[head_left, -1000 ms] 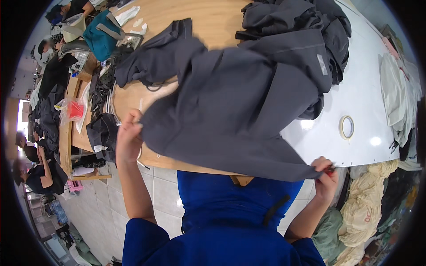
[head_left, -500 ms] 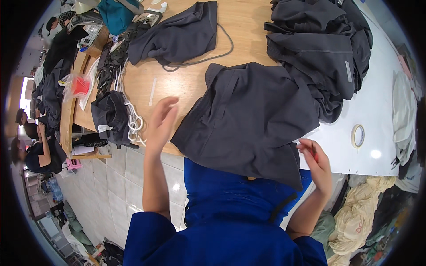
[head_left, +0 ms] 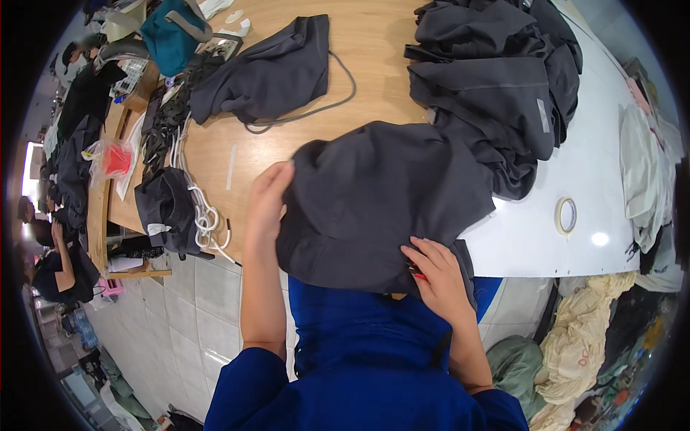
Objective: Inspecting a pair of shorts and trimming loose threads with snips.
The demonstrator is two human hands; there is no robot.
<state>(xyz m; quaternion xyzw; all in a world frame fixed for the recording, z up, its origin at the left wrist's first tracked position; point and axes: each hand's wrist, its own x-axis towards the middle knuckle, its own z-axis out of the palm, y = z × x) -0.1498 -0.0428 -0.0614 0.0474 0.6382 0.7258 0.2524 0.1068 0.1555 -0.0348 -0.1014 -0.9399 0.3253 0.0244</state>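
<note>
A dark grey garment with an elastic-looking edge, seemingly a pair of shorts, lies on the table's near edge, partly overhanging toward my lap. My left hand has its fingers closed on the garment's left edge, thumb side up. Over its lower right part rests my right hand, fingers stretched across the cloth. A small red thing with a dark part shows tucked under that hand's fingers; its kind is too hidden to tell.
A heap of dark grey garments lies at the far right. Another grey garment with a cord is at the far left. A tape roll sits on the white surface. White cords hang off the left edge.
My left hand has come from beside the garment onto its left edge. My right hand has moved left onto the cloth. The waistband side has been turned over, and the view has shifted slightly.
</note>
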